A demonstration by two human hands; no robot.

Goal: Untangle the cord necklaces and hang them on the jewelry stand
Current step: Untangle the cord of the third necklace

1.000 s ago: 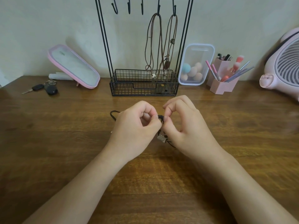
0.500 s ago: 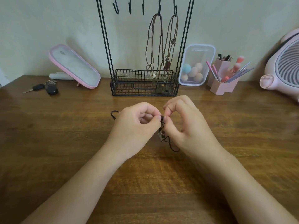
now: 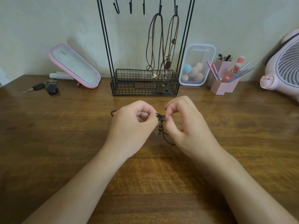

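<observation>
A black cord necklace (image 3: 160, 120) with small brown beads and a pale pendant hangs between my hands above the wooden table (image 3: 64, 143). My left hand (image 3: 131, 125) pinches the cord at its left end and my right hand (image 3: 186, 125) pinches it at the right; a short taut stretch shows between the fingertips. A loop of the cord pokes out left of my left hand, and another curls under my right hand. The black wire jewelry stand (image 3: 145, 83) is straight ahead at the wall. Two brown cord necklaces (image 3: 161, 46) hang from its two right hooks.
A pink-rimmed mirror (image 3: 74, 67) leans at the back left with car keys (image 3: 47, 88) beside it. Right of the stand are a clear box of makeup sponges (image 3: 196, 65), a pink brush holder (image 3: 224, 76) and a pink fan (image 3: 284, 70).
My hands have drawn slightly apart, exposing a short taut piece of black cord with the beads and pendant dangling below it. The camera has tilted a little.
</observation>
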